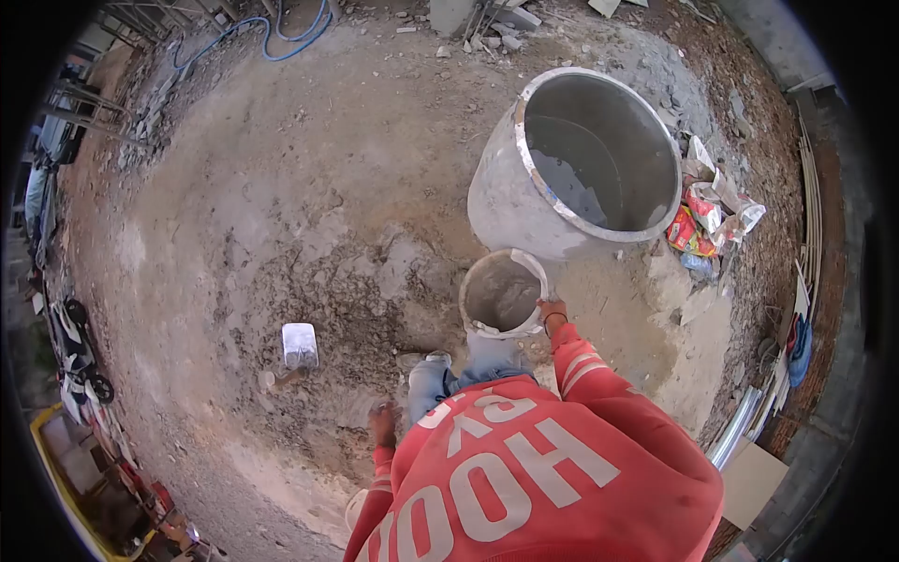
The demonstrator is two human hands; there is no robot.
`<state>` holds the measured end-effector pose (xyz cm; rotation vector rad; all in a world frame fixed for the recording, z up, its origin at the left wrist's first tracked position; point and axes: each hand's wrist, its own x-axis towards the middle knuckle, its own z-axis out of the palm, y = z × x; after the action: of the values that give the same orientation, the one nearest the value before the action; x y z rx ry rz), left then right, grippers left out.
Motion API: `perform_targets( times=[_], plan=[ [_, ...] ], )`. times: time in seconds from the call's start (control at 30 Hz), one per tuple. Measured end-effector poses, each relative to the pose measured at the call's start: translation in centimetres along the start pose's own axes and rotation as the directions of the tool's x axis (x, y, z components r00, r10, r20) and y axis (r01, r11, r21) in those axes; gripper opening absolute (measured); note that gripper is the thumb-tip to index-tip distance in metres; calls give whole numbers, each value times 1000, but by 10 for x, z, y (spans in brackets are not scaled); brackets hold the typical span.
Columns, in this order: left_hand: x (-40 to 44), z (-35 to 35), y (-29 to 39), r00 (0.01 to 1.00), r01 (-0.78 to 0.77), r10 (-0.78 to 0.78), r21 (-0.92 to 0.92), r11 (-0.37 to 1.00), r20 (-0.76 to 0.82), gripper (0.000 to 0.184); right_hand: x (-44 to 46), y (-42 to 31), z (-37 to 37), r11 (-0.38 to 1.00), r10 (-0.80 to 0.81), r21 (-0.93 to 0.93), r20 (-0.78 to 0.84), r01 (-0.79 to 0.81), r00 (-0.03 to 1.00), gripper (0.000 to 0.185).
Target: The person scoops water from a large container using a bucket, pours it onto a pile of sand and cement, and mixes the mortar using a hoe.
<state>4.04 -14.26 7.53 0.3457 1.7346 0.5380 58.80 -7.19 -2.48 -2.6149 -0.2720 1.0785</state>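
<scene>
My right hand [554,314] is closed on the rim of a grey, cement-crusted bucket [478,320], at its right side. Wet-looking grey material lies inside the bucket, which stands in front of my legs. Lower and to the left, my left hand [382,424] hangs over the muddy ground with nothing visible in it; its fingers look loosely apart. Left of that hand, a white box-shaped container [300,343] lies on the ground with a short brownish piece beside it. Just beyond the bucket stands a large round concrete tank [506,192] holding murky water.
Torn sacks and wrappers [707,215] lie right of the tank. A blue hose [225,36] curls at the top left. Parked motorcycles [80,351] line the left edge. Boards [754,482] and metal lengths lie at the lower right. Rubble is scattered at the back.
</scene>
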Motion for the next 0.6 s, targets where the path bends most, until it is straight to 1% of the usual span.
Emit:
perform_targets(
  times=[0.03,0.07,0.1,0.13,0.17,0.2,0.23,0.27,0.3,0.33,0.4,0.43,0.47,0.5,0.53,0.57,0.6],
  plan=[
    [-11,-2,1,999,28,-27,24,999,-32,34,28,29,2,989,14,-145,-32,-19,999,41],
    [-19,-8,0,996,65,-62,48,997,-60,33,31,42,-10,996,64,-58,-46,-66,997,34],
    [-23,-18,-11,995,58,-58,2,998,-77,30,56,73,-28,987,159,40,-95,-156,983,27],
    [-27,-31,-24,994,50,-54,-40,998,-90,28,67,98,-30,960,261,144,-140,-242,955,21],
    [-29,-45,-34,992,51,-61,-93,994,-114,28,26,88,-56,917,339,271,-147,-292,929,41],
    [-31,-58,-41,989,48,-68,-147,988,-132,28,5,97,-73,954,255,217,-222,-207,941,42],
    [-35,-71,-56,986,47,-76,-197,979,-145,28,-64,58,-98,978,196,-25,-209,-206,958,46],
    [-41,-83,-67,979,52,-106,-291,955,-174,28,34,143,-92,959,238,-71,-319,-274,918,51],
    [-44,-96,-79,972,52,-134,-378,924,-194,29,12,137,-100,921,148,-299,-322,-249,935,53],
    [-47,-108,-90,966,50,-159,-454,890,-206,30,7,137,-98,813,50,-532,-340,-236,939,50],
    [-49,-127,-108,962,58,-206,-605,794,-179,34,-49,104,-78,839,65,-522,-177,-150,982,45],
    [-47,-134,-112,962,60,-221,-667,743,-159,36,-104,66,-60,807,4,-588,-88,-56,996,43],
    [-42,-138,-113,970,37,-199,-725,687,-138,37,-147,32,-45,766,-46,-642,2,36,999,40],
    [-38,-141,-110,977,20,-177,-778,628,-117,38,-108,52,-18,832,-38,-546,114,95,993,37],
    [-35,-144,-101,983,5,-153,-825,565,-98,39,-28,86,11,55,-383,-887,405,458,830,34],
    [-30,-146,-87,992,3,-109,-845,535,-65,43,-59,58,38,760,-244,-601,89,248,966,31],
    [-25,-149,-65,997,2,-63,-864,504,-35,46,-68,37,63,700,-394,-601,125,386,911,22]
  ],
)
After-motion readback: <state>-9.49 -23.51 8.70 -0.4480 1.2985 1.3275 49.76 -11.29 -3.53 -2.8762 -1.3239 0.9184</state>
